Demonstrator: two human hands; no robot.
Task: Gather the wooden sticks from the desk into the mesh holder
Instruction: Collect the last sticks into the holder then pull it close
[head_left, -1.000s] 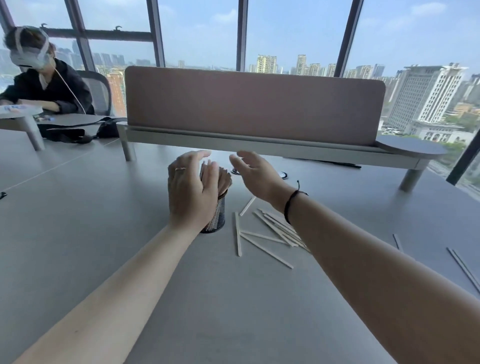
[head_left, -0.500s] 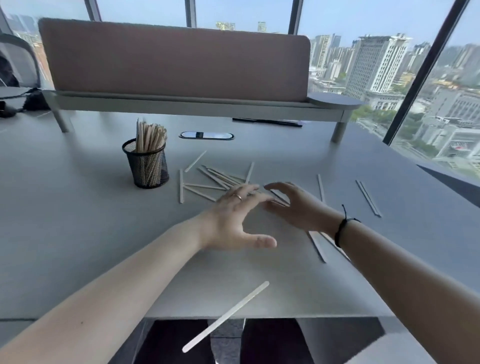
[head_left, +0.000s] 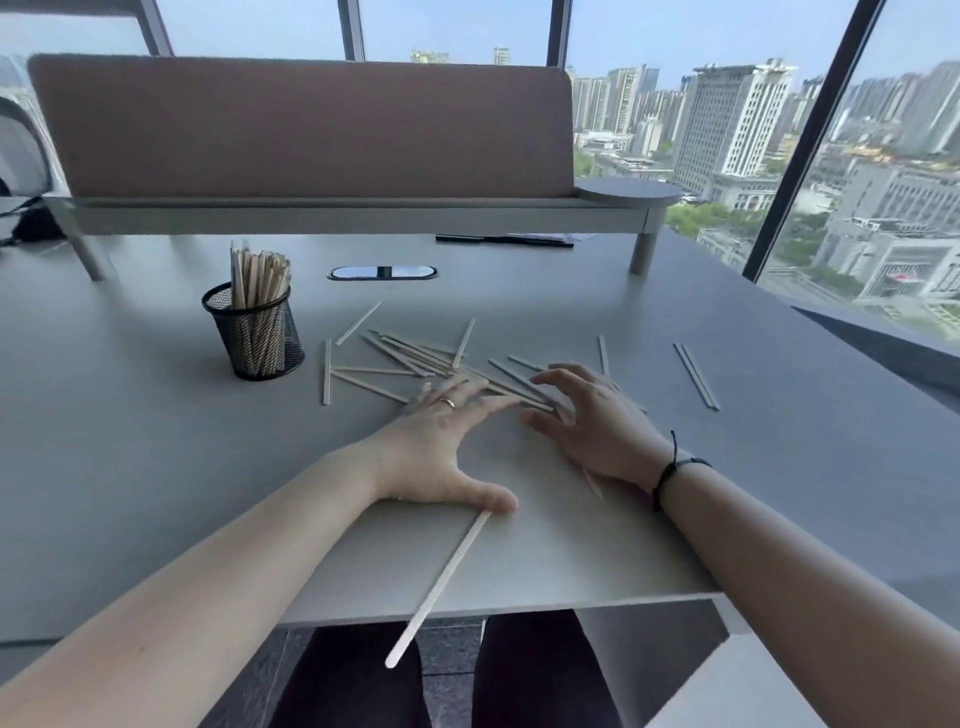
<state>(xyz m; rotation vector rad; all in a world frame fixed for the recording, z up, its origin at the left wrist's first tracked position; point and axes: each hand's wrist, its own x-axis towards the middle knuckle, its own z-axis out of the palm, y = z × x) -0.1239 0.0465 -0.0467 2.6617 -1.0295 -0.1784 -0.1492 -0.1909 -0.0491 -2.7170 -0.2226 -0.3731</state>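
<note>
A black mesh holder (head_left: 254, 332) stands upright on the grey desk (head_left: 156, 467) at the left, with several wooden sticks (head_left: 258, 274) standing in it. A loose heap of wooden sticks (head_left: 415, 356) lies to its right. My left hand (head_left: 441, 447) lies flat on the desk, fingers spread over the heap's near edge, thumb touching the top end of one long stick (head_left: 441, 582) that juts past the desk's front edge. My right hand (head_left: 592, 415) hovers over the heap's right side with bent fingers; it holds nothing that I can see.
Two sticks (head_left: 696, 375) lie apart at the right, one more (head_left: 602, 354) behind my right hand. A padded divider on a raised shelf (head_left: 332, 213) closes the back. A cable port (head_left: 382, 272) sits mid-desk. Windows stand to the right.
Both hands left the holder and came down to the heap. In the last half second my left hand settled flat and its thumb reached the overhanging stick.
</note>
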